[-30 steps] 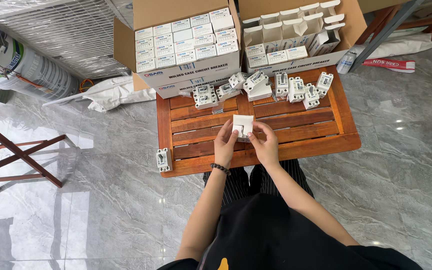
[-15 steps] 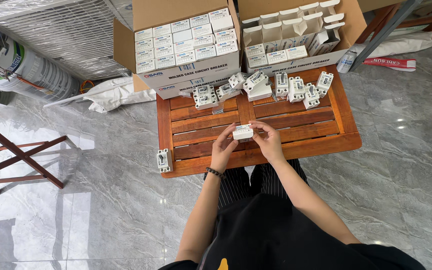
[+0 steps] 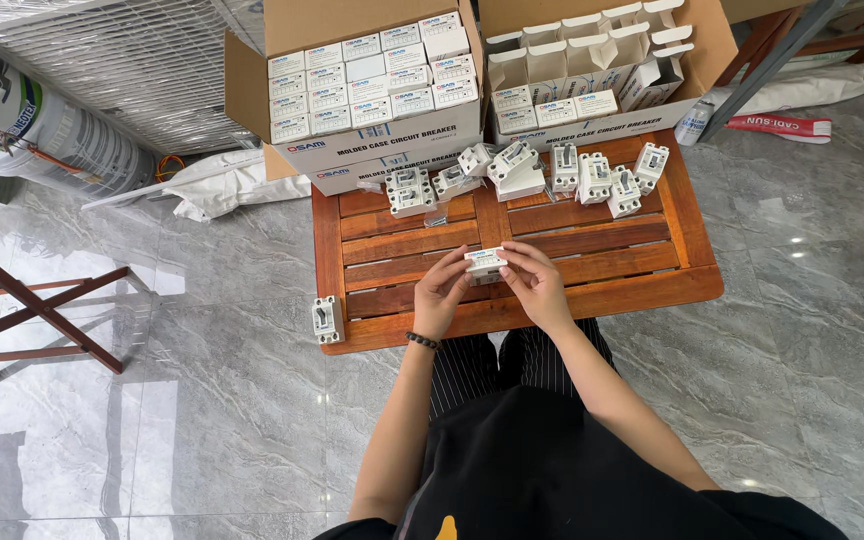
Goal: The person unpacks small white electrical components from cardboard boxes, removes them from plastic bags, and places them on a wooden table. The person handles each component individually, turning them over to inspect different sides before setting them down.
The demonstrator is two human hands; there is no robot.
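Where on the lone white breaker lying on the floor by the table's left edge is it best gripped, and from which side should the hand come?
Grip the breaker across its two long side faces, coming straight down from above. It seems to lie flat on the grey floor, face up, so the sides look exposed. The wooden table edge sits close on its right, so an approach from the open left or from above is likely easier.

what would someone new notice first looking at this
Probably the two hands, left hand and right hand, holding a small white box over the low wooden slatted table. Behind them, loose white breakers crowd the table's far edge. Beyond it stand two open cartons: left carton packed with closed boxes, right carton with open-flapped ones.
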